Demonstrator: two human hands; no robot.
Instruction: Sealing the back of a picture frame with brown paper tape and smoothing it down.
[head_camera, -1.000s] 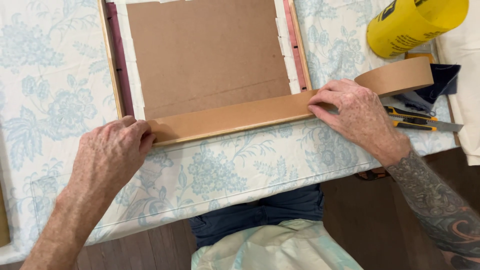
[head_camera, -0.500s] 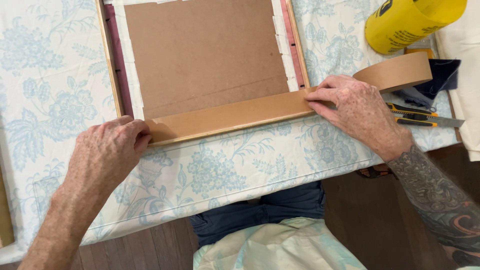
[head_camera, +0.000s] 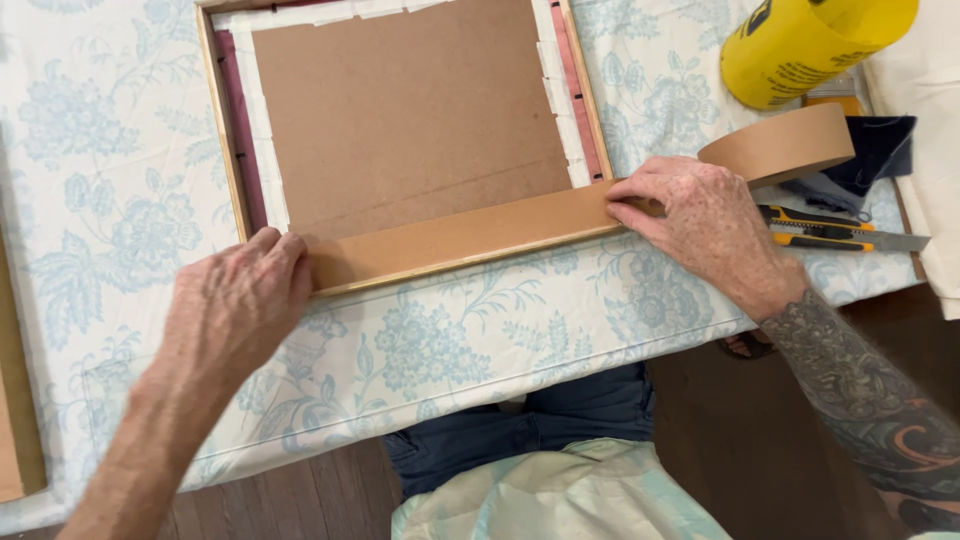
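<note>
A wooden picture frame (head_camera: 222, 150) lies face down on a floral cloth, its brown backing board (head_camera: 410, 110) edged with white tape. A strip of brown paper tape (head_camera: 460, 238) runs along the frame's near edge. My left hand (head_camera: 235, 305) presses flat on the strip's left end at the frame's corner. My right hand (head_camera: 705, 225) presses the strip down at the right corner, fingers pointing left. From under that hand the tape runs on to its roll (head_camera: 780, 145), which stands just behind my right hand.
A yellow container (head_camera: 810, 40) lies at the back right. An orange and black utility knife (head_camera: 835, 230) lies right of my right hand, near dark cloth (head_camera: 880, 150). The table's front edge runs just below both hands. A wooden piece (head_camera: 15, 400) sits at the far left.
Both hands stay pressed on the tape strip. My right hand has slid slightly left along it, and the view has shifted a little.
</note>
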